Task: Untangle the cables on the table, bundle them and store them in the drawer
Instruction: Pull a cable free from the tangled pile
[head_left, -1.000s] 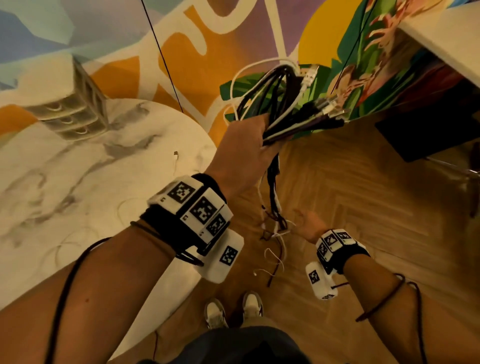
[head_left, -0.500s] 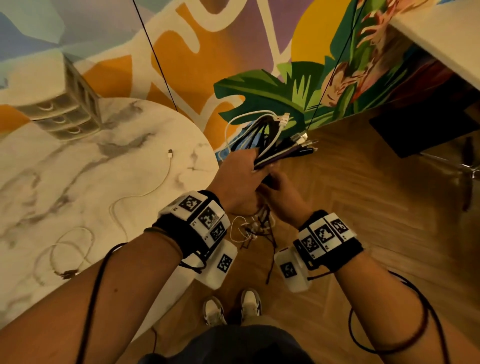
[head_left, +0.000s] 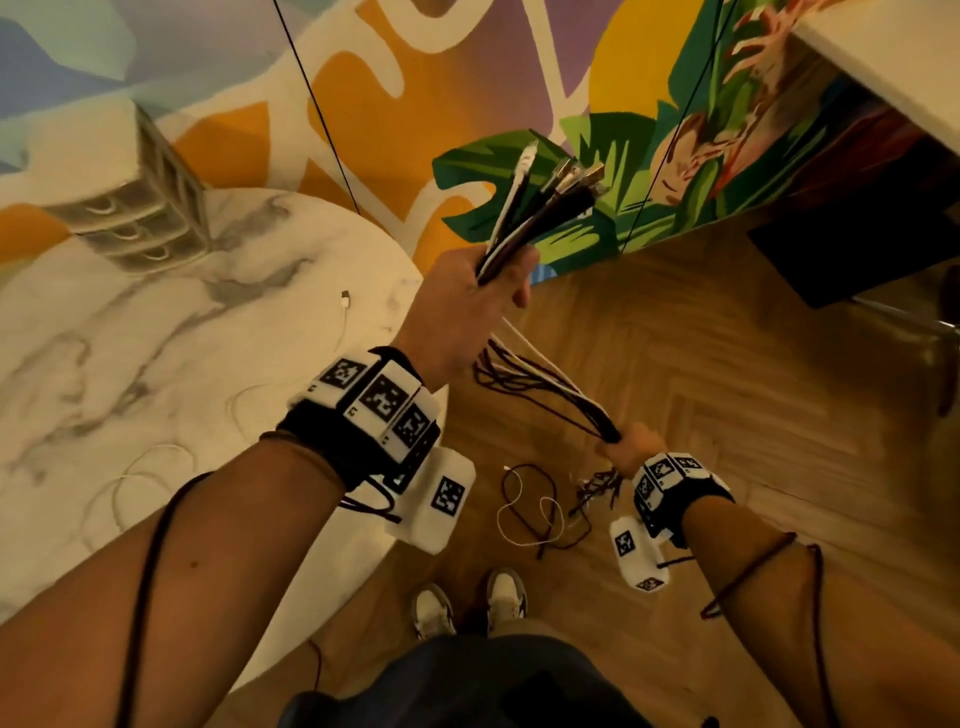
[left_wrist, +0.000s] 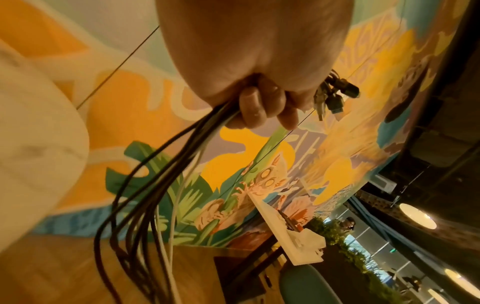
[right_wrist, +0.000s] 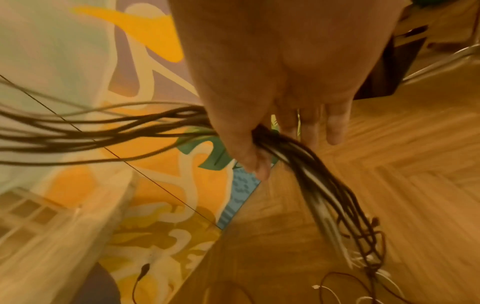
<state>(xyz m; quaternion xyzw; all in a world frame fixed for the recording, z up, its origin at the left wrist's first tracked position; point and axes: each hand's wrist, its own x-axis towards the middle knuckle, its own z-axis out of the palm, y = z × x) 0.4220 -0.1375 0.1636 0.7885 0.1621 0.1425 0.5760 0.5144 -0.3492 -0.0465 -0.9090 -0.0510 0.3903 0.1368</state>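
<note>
left hand (head_left: 470, 306) squeezes bunch of black and white cables (head_left: 540, 374) near plugs | right hand (head_left: 626, 447) grips them lower, at 5 o'clock | loose ends dangle past it

We stand w/ the table (head_left: 156, 364) at our left, its drawer unit (head_left: 130, 208) at the far edge vs the wall (head_left: 415, 104), one cable (head_left: 345, 301) lying on top near the right rim. Our left hand (head_left: 467, 306) is up front just off that rim w/ the cable bundle (head_left: 540, 208) sticking up beyond it; the strands run down-right to our right hand (head_left: 628, 447), lower & nearer us. Loose ends (head_left: 540, 509) trail on the floor (head_left: 727, 389) btw the hands, ahead of our shoes (head_left: 467, 608).
</note>
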